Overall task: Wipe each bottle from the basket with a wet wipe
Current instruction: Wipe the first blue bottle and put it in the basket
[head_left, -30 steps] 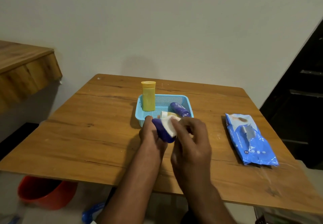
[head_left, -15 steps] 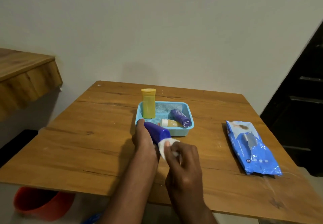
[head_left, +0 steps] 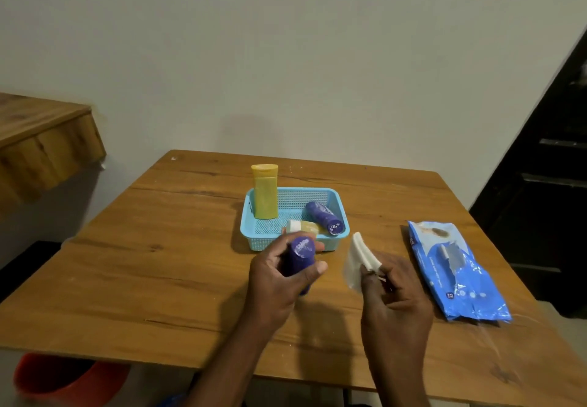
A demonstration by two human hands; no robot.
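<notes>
My left hand [head_left: 276, 282] grips a dark blue bottle [head_left: 300, 255] upright just in front of the light blue basket [head_left: 263, 238]. My right hand [head_left: 394, 301] pinches a folded white wet wipe [head_left: 359, 262], held apart from that bottle to its right. Inside the basket a yellow bottle [head_left: 265, 192] stands at the back left. A second dark blue bottle [head_left: 322, 217] lies on its side at the right. A small yellowish bottle with a white cap [head_left: 303, 227] lies near the front wall.
A blue pack of wet wipes [head_left: 454, 270] lies on the wooden table [head_left: 158, 247] to the right. A wooden shelf [head_left: 41, 139] juts from the left wall. A red bucket [head_left: 63, 381] sits on the floor below the table's front edge. A dark door frame stands at right.
The wipe was pressed on the dark blue bottle; now my right hand has pulled it away to the right. My left hand has turned the bottle upright.
</notes>
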